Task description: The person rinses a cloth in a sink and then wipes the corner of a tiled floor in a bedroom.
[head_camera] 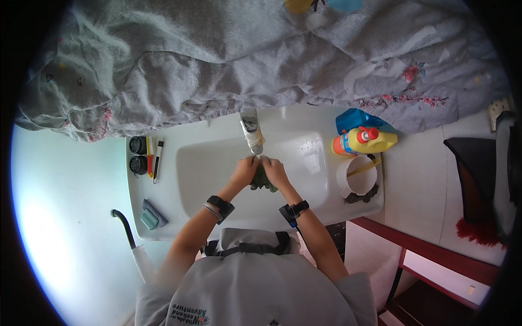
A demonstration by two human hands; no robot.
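Both of my hands meet under the spout of the metal faucet (256,147), over the basin of the white sink (204,175). My left hand (245,170) and my right hand (275,172) grip the upper part of a dark green, limp bundle (261,178). Its lower end hangs below my fingers with a ragged edge; whether it is cloth or leafy greens I cannot tell. A small pale bit shows between my fingertips. Pale wrapping (254,139) is wound around the spout. My fingers hide much of the bundle, and running water cannot be made out.
Left ledge: two black-lidded jars (138,155), a brush (150,157), a black-and-white tool (158,162), green soap (149,219) on a grey sponge (160,214). Right ledge: a blue container (355,120), a yellow bottle (369,140), a white pitcher (359,177). A grey curtain (244,73) hangs behind.
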